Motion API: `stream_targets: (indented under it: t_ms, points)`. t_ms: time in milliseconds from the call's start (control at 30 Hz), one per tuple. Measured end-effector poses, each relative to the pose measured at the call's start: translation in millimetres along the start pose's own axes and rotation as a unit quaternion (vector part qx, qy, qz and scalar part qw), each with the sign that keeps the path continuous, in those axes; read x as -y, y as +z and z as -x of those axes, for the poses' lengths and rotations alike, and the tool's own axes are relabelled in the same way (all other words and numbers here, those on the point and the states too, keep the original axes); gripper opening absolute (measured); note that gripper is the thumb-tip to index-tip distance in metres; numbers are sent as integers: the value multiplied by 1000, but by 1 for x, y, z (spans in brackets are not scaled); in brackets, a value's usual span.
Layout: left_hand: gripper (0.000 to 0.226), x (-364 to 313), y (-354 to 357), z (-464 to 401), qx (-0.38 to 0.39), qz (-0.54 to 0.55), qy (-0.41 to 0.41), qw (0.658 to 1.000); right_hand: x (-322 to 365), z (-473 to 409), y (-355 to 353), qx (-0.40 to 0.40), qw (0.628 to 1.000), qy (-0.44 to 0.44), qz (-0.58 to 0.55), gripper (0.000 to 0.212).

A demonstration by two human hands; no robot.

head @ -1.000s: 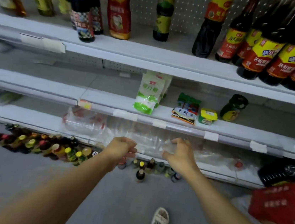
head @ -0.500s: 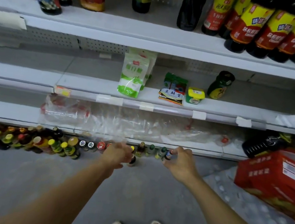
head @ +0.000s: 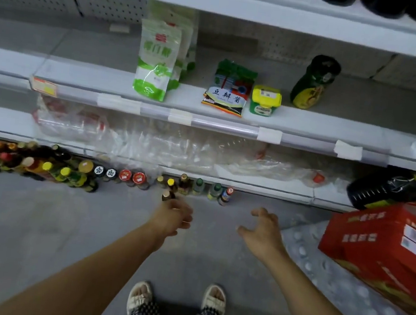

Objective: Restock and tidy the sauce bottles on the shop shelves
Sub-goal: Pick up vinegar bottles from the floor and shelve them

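Observation:
Several small sauce bottles stand in a row on the floor against the shelf base, and a larger cluster of capped bottles stands to the left. One small dark bottle stands alone in front of the row. My left hand reaches down right beside it, with the back of the hand towards me and the fingers hidden. My right hand hovers over the floor to the right, fingers spread and loosely bent, holding nothing.
The middle shelf carries a green-white pouch, a sauce packet, a yellow-lidded tub and a dark jar. Clear plastic wrap lies on the bottom shelf. A red carton sits at right.
Both hands have dropped from the bottom shelf's plastic wrap to the floor bottles. The right hand has drawn back from the bottle row and opened. The view has tilted down.

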State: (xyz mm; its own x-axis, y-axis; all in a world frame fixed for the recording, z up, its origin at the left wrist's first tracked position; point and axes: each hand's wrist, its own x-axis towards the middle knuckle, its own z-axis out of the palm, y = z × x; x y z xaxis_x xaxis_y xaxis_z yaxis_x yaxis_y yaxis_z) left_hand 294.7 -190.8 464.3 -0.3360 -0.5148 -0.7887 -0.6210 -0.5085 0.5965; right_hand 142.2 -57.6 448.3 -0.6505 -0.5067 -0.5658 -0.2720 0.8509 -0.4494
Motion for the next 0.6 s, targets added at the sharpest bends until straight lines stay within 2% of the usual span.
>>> stream_targets:
  t_ms: [167, 300, 600]
  points:
    - [4, 14, 39, -40, -28, 28, -9, 999, -36, -46, 9, 15, 1000, -19, -5, 55]
    - [28, 37, 52, -93, -63, 24, -3, 998, -59, -89, 38, 24, 999, -22, -14, 58]
    - [43, 118, 62, -252, -81, -78, 37, 993, -110, -199, 160, 40, 997, -13, -64, 64]
